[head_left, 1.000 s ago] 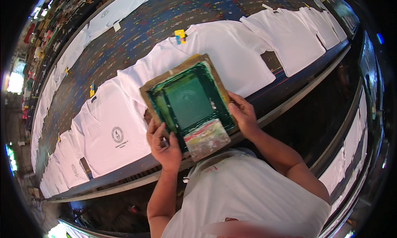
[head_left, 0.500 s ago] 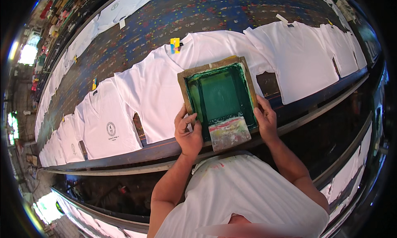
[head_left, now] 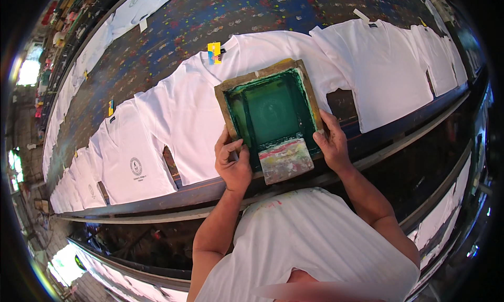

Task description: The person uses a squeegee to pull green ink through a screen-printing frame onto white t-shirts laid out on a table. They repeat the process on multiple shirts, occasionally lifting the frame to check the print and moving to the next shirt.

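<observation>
Between my hands is a wooden-framed printing screen (head_left: 311, 94) with green mesh, over the lower front of a white V-neck T-shirt (head_left: 186, 118). My left hand (head_left: 233, 163) grips the screen's left side near its lower corner, fingers curled. On the right side, my right hand (head_left: 333, 143) holds the frame with thumb and fingers. A flat, paint-smeared squeegee (head_left: 286, 161) leans inside the screen at the near end, its lower part sticking out toward me. Neither hand touches it. Whether the screen rests on the shirt or is held above it, I cannot tell.
To the left lies a T-shirt (head_left: 128, 150) with a dark round emblem. Another white T-shirt (head_left: 391, 76) is on the right. A yellow-and-blue tag (head_left: 214, 53) stands at the middle shirt's collar. The long table (head_left: 273, 13) is paint-speckled, with a rail (head_left: 430, 123) along its near edge.
The screen has shifted slightly away from me and left, squeegee included, and turned a little. Both hands have moved with it and keep their hold. The whole view has also shifted slightly.
</observation>
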A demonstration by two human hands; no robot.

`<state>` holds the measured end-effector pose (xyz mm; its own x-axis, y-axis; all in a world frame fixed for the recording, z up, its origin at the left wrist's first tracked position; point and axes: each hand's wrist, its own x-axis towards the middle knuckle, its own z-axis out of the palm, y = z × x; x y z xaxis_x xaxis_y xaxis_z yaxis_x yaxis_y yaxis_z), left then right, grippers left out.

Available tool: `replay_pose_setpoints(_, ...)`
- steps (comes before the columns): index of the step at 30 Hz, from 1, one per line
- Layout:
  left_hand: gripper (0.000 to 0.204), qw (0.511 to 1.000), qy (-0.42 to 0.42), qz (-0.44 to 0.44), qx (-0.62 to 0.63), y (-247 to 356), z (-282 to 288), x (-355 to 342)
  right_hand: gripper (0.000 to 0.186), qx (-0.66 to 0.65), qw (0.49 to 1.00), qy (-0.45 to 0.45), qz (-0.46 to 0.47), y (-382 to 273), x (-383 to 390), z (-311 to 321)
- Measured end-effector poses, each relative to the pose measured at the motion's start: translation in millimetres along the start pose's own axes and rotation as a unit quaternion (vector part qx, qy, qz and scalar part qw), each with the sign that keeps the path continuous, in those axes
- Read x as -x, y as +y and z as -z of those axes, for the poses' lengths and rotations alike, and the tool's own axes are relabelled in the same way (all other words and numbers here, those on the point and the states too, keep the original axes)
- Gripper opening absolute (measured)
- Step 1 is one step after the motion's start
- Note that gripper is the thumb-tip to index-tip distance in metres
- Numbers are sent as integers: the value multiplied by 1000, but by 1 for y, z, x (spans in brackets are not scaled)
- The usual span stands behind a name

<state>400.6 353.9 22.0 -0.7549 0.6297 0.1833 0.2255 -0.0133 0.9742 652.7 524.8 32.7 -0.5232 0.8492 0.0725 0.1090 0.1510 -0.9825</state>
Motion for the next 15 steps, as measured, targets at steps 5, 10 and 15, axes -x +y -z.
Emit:
replay_pose_setpoints(5, 22, 1000, 0, -13, -19, -4, 2, -3, 67, 20, 1000, -2, 0, 0, 1, 0)
replay_pose_setpoints(10, 24, 999, 5, -7, 39, -8, 0, -4, 57, 55, 998, 13, 1, 2, 2, -2)
replay_pose_setpoints(15, 27, 1000, -7, -17, 20, -9, 1, -3, 47, 98, 994, 40, 11, 1, 1, -7)
